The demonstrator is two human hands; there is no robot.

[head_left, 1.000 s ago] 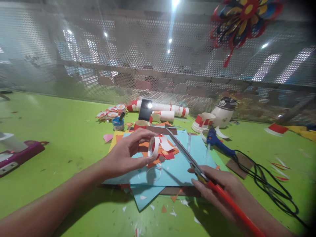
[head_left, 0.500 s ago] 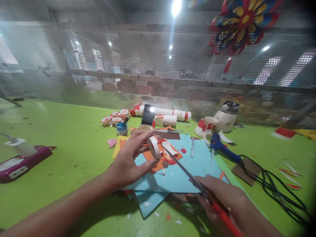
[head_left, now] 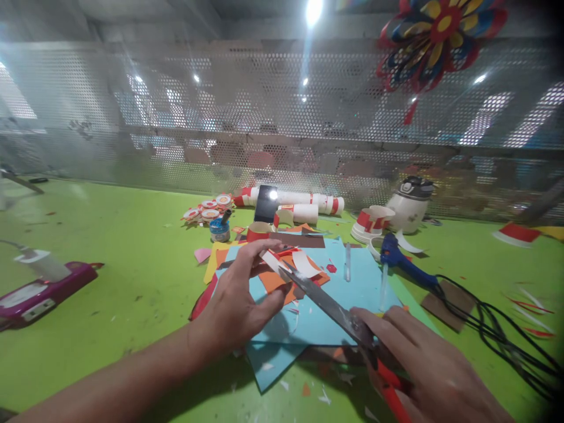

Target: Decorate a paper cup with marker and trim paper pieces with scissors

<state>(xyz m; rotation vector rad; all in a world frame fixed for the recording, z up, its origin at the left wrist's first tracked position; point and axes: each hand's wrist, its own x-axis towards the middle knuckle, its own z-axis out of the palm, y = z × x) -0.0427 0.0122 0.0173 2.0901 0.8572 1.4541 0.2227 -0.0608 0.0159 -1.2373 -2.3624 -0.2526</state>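
Note:
My left hand (head_left: 235, 299) pinches a white strip of paper cup (head_left: 273, 262) between thumb and fingers, over the stacked paper. In my right hand (head_left: 427, 364) is a pair of scissors (head_left: 332, 306) with red handles, its blades pointing up and left. Their tips reach the right end of the strip; whether they touch it I cannot tell. Just beyond the tips lies a curved white paper piece (head_left: 305, 265) on orange paper (head_left: 268, 282). Light blue sheets (head_left: 317, 323) spread beneath both hands.
At right lie a blue glue gun (head_left: 408, 267) and its black cable (head_left: 497, 332). Behind are cut paper cups (head_left: 366, 226), a white jug (head_left: 409, 205), a dark phone (head_left: 266, 204) and a blue jar (head_left: 219, 230). A purple power strip (head_left: 48, 296) is at left.
The held cup piece has turned from showing its round ring shape to a narrow slanting strip. The scissor tips have moved left, up to its end.

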